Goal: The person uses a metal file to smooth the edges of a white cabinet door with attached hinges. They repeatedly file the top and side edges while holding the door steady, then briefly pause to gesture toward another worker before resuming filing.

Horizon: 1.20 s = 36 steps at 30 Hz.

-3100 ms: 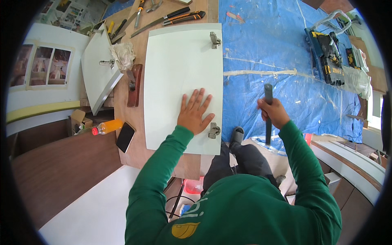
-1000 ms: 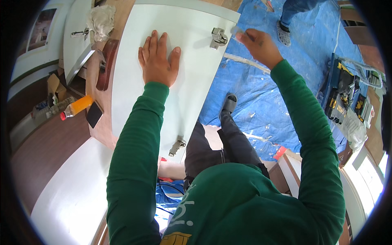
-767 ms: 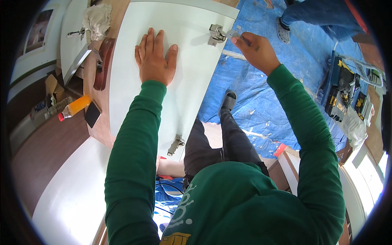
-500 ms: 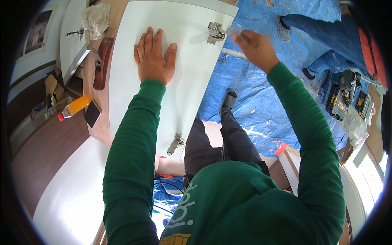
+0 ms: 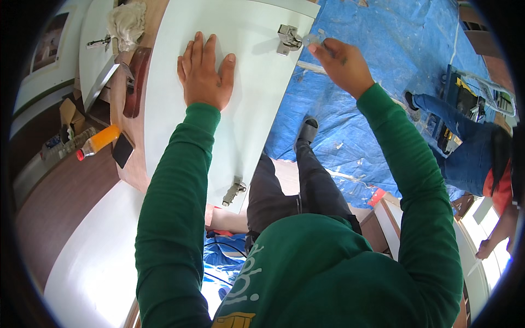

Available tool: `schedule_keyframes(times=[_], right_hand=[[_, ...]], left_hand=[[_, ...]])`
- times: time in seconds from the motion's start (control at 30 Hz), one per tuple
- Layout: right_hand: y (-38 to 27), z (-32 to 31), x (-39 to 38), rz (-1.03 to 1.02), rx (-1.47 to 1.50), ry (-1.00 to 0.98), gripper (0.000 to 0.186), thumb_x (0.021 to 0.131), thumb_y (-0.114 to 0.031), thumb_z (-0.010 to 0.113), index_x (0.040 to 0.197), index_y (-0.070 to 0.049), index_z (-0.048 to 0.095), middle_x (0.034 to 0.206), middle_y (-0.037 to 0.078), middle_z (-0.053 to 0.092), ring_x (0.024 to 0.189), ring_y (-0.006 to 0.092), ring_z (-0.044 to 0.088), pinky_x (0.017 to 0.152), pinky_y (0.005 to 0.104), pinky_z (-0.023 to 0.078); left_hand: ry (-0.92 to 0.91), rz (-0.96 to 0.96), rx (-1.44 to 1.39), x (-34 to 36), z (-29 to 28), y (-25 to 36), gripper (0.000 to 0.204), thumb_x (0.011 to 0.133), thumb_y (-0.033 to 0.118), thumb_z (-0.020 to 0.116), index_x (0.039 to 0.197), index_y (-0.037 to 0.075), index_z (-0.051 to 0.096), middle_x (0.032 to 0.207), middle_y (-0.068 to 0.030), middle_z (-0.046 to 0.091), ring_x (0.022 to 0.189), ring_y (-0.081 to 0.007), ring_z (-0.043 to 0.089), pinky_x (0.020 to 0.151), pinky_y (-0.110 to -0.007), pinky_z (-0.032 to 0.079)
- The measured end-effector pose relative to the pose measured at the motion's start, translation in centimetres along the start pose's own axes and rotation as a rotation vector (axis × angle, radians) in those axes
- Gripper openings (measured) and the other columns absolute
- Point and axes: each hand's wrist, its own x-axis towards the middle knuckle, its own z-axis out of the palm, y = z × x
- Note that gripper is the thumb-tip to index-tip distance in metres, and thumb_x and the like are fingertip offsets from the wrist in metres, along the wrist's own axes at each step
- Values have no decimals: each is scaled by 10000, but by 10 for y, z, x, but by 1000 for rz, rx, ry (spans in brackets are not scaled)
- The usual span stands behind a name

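Observation:
Flat on a white cabinet door panel [image 5: 219,147] rests my left hand [image 5: 206,74], its fingers spread out. Beyond the panel's right edge, my right hand [image 5: 344,65] pinches a small, clear plastic-looking piece [image 5: 311,40] between thumb and fingers; its exact kind is hard to make out. That piece is close beside the arm of a metal cabinet hinge [image 5: 287,39] fixed near the panel's far right corner. A second metal hinge [image 5: 234,191] sits near the panel's closest end.
Left of the panel are a hand saw [image 5: 136,82], a bottle of orange drink [image 5: 99,141], a phone [image 5: 123,150] and a crumpled cloth [image 5: 127,24]. Blue sheeting [image 5: 377,33] covers the floor. Another person in jeans [image 5: 465,147] is at the right, near a tool box [image 5: 451,136].
The other person has moved nearer along the right side, and a hand of theirs now shows. My right hand stays by the far hinge, its fingers less blurred; my left hand remains flat.

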Motion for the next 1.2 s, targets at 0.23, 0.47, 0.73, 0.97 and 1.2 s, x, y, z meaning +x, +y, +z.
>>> schedule_keyframes(times=[0.23, 0.47, 0.73, 0.97, 1.2], right_hand=[[1, 7, -10, -39, -6, -26, 399, 997, -397, 639, 879, -18, 684, 620, 129, 586, 558, 257, 588, 561, 411, 454], [-6, 9, -14, 12, 104, 29, 400, 991, -418, 644, 921, -28, 697, 648, 160, 600, 578, 265, 604, 574, 423, 466], [0, 14, -17, 24, 33, -52, 418, 1000, -443, 632, 950, -35, 708, 631, 149, 575, 572, 274, 596, 563, 424, 463], [-8, 19, -27, -53, 8, -13, 408, 1005, -440, 619, 899, -53, 697, 630, 159, 600, 567, 331, 601, 555, 452, 464], [-29, 24, -39, -67, -59, -300, 378, 1010, -412, 605, 890, -62, 680, 657, 172, 615, 600, 372, 606, 585, 499, 461]], left_hand=[[-3, -5, 7, -1, 0, 1, 615, 1040, 493, 497, 1530, 120, 474, 1635, -134, 385, 1520, -342, 305, 1253, -538, 159], [3, 6, 9, 0, 1, 0, 618, 1039, 499, 497, 1527, 120, 478, 1632, -139, 389, 1520, -343, 306, 1252, -539, 164], [-4, -7, -25, -1, 1, 1, 610, 1032, 483, 501, 1521, 118, 477, 1634, -142, 383, 1528, -338, 291, 1263, -548, 138], [3, 0, -18, 0, 1, 1, 615, 1033, 489, 497, 1523, 118, 472, 1631, -144, 386, 1528, -340, 292, 1264, -551, 138], [-11, -7, -11, 1, 0, 1, 608, 1035, 485, 495, 1518, 116, 476, 1632, -143, 386, 1527, -339, 294, 1264, -551, 139]])
